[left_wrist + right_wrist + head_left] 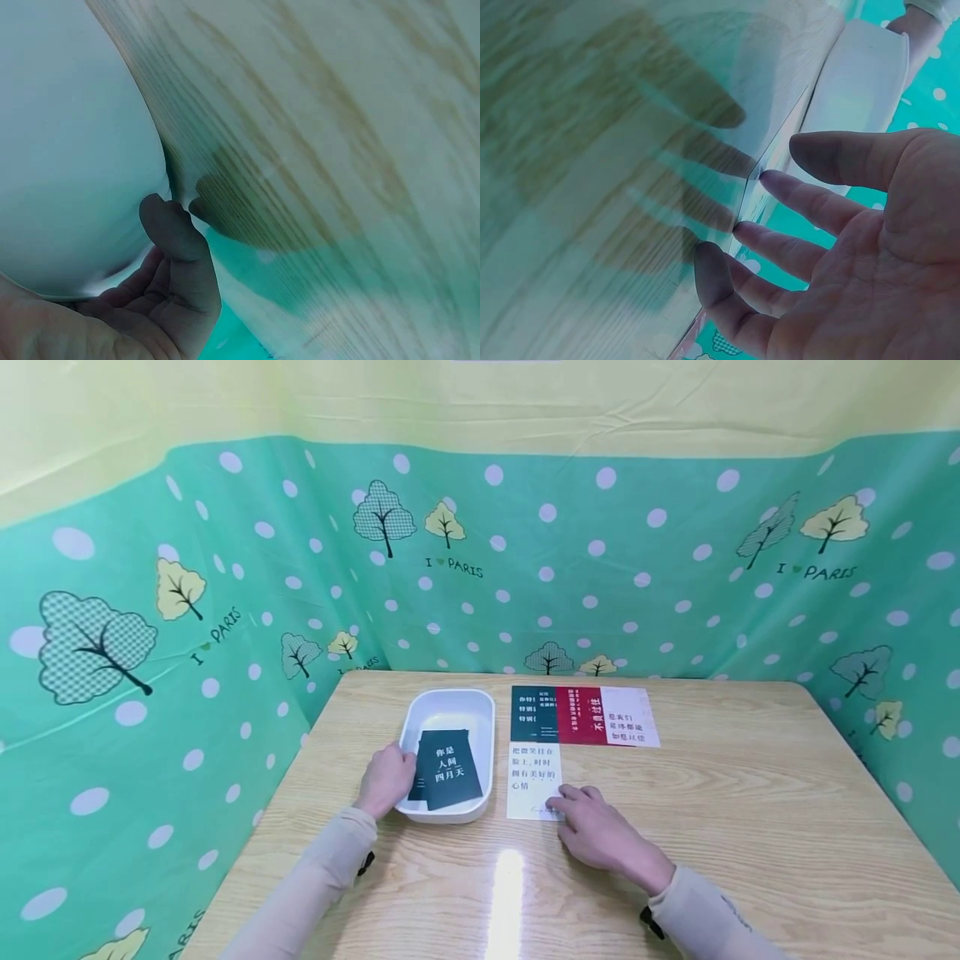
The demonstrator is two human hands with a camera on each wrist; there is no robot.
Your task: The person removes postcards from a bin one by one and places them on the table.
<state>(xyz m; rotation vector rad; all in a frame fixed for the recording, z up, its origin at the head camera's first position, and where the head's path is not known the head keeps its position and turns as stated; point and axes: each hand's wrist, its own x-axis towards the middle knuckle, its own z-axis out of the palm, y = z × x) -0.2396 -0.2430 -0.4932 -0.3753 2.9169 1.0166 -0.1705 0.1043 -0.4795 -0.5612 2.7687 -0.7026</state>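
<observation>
A white plastic basin (486, 727) stands left of centre on the table, with several dark green cards (453, 789) with white lettering inside it. My left hand (386, 779) grips the basin's left wall; in the left wrist view the thumb (176, 229) lies against the outside of the smooth white wall. On the table to the right lies a white card (534, 777) with dark lettering. Fingertips of my right hand (602, 828) touch that card's lower right corner. In the right wrist view the right fingers (810, 202) are spread and loosely bent, the thumb held apart.
Behind the white card, a row holds a dark green card (534, 714), red cards (581, 722) and another white card (632, 714), edges meeting or overlapping. The wooden table (750, 827) is bounded behind and at the sides by a green dotted cloth (637, 527).
</observation>
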